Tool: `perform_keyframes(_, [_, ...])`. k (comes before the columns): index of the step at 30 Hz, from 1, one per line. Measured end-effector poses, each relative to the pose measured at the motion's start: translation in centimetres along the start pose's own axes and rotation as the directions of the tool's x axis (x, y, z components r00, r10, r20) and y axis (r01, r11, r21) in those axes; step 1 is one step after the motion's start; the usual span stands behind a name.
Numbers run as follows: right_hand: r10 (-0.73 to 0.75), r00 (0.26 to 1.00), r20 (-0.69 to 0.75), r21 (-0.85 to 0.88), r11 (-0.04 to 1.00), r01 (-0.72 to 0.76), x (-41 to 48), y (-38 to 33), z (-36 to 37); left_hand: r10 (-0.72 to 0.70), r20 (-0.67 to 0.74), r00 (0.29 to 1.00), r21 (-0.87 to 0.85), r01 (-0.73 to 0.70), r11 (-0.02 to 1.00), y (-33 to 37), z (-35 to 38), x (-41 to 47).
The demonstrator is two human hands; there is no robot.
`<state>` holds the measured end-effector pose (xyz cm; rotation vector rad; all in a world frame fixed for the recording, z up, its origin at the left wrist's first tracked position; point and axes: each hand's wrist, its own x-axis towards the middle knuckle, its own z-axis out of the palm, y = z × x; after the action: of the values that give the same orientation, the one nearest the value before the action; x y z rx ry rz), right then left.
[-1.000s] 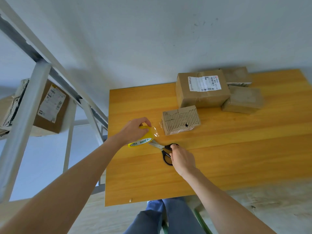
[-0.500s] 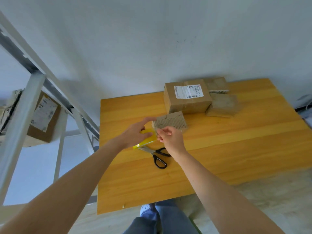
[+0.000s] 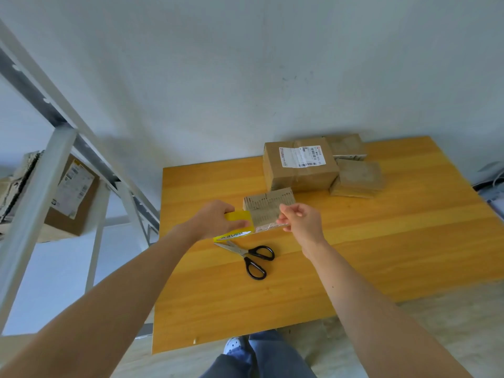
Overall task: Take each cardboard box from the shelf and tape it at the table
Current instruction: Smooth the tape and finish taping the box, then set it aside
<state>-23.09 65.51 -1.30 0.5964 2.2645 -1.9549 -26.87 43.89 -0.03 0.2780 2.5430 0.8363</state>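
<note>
Tape strip [image 3: 268, 228] stretched crosswise, roll [image 3: 237, 217] gripped by left hand [image 3: 212, 220], end pinched by fingers [image 3: 285, 214] of right hand [image 3: 302, 223]; box [image 3: 268, 206] just beyond

Table [image 3: 381, 255]: wood-grain top, smooth, light sheen. Small cardboard box [image 3: 268, 208]: matt, face torn rough, corrugation exposed. Large cardboard box [image 3: 300, 178]: matt, white paper label. Scissors [image 3: 245, 253]: bare metal blades, glossy black plastic handles. Tape roll [image 3: 236, 218]: glossy yellow. Tape strip [image 3: 268, 227]: clear, shiny. Shelf frame [image 3: 41, 192]: painted metal.
</note>
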Motion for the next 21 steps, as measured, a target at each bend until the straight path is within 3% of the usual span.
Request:
perform_keyframes(3, [-0.022,1.0,-0.002,-0.055,0.998,0.022,0.5,0.5,-0.7,0.044,-0.007,0.999,-0.056,-0.045,0.997,-1.1,0.5,-0.1])
perform_keyframes(8, [-0.041,0.999,0.018,-0.09,0.995,0.042,1.3,0.9,-0.6,-0.056,-0.078,0.995,-0.027,0.054,0.998,-1.2,1.0,0.8])
perform_keyframes(12, [-0.071,0.996,-0.061,-0.147,0.987,0.061,2.6,1.4,-1.5,-0.204,-0.154,0.967,0.151,0.227,0.962,-1.6,0.3,1.1])
perform_keyframes(21, [-0.206,0.978,-0.035,-0.456,0.874,0.168,5.7,3.2,-2.1,-0.17,-0.199,0.965,0.259,0.219,0.941,-1.0,0.1,2.1])
